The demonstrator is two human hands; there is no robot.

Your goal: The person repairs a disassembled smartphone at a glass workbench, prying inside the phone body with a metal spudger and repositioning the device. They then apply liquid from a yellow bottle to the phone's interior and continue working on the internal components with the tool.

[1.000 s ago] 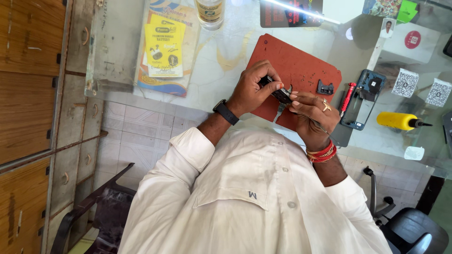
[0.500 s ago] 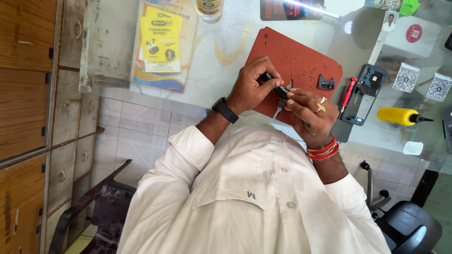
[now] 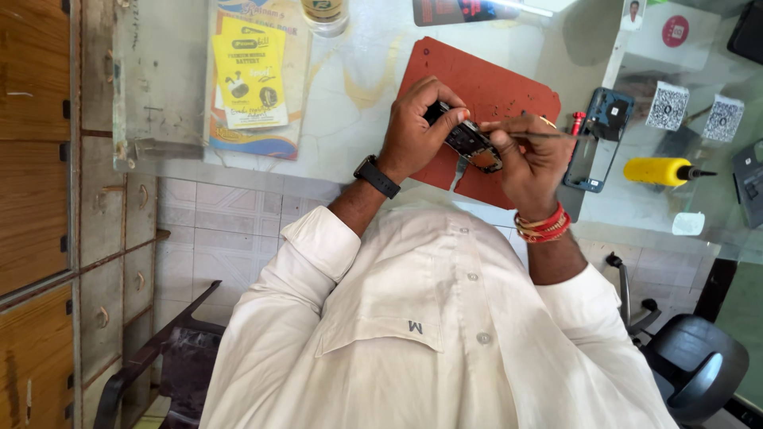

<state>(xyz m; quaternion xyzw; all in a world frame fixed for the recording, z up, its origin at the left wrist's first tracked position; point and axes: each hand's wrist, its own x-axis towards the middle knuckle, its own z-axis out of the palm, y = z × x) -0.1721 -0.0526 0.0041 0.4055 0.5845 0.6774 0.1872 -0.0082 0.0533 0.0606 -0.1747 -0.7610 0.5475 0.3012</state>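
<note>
Item: small dark circuit board (image 3: pixel 470 143), held over red-brown work mat (image 3: pixel 493 87) on glass counter (image 3: pixel 358 71). Long axis runs diagonal, upper-left to lower-right in view; both ends partly covered by fingers, so detail hard to read.

Left hand (image 3: pixel 415 131), black wristband: fingers curled, pinching board's upper-left end.

Right hand (image 3: pixel 531 163), red bangles: fingers closed on thin metal tool (image 3: pixel 528 134), lying approx. horizontal, tip at board. Tip contact not clear.

Nearby: yellow rectangular package (image 3: pixel 249 73) on blue-edged card, left of mat. Two white square code labels (image 3: pixel 668 106) at right. Red round sticker on white stand (image 3: pixel 675 30), top right. Blue phone frame (image 3: pixel 600 135) beside mat, yellow-handled driver (image 3: pixel 661 171) beyond. Jar (image 3: pixel 324 12) cut off at top edge.
</note>
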